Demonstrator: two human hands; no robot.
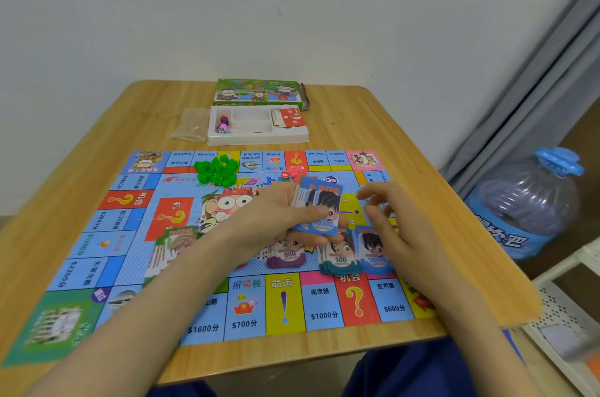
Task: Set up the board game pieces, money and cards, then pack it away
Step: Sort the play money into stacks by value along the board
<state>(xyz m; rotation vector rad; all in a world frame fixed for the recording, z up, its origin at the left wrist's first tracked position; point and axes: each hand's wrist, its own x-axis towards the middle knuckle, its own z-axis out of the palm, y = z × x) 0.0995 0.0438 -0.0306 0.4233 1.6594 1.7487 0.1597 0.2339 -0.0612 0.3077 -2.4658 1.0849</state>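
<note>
Left forearm (156, 292) leads over the board (130, 234) to the left hand (279, 211) gripping a wad of blue 10000 notes (319, 208), long edge pointing away, while the right hand (393, 221), loose and seemingly empty, hovers just right of it, over the blue pile (376, 258).

**Colours and patterns.** The flat paper game board (136, 254) is printed in dotted light blue and edged with blue, red, yellow, green and pink squares. The pile of small plastic houses (216, 171) is coloured bright green. The stack of blue paper banknotes (319, 211) is printed with a black-haired cartoon face. The 500 notes (287, 255) are tinted purple, the 100 notes (339, 262) teal. The moulded plastic tray (256, 138) is white, the question-mark card (292, 117) red with white, the cardboard box (258, 91) green, and the wooden table (357, 111) honey-toned.
</note>
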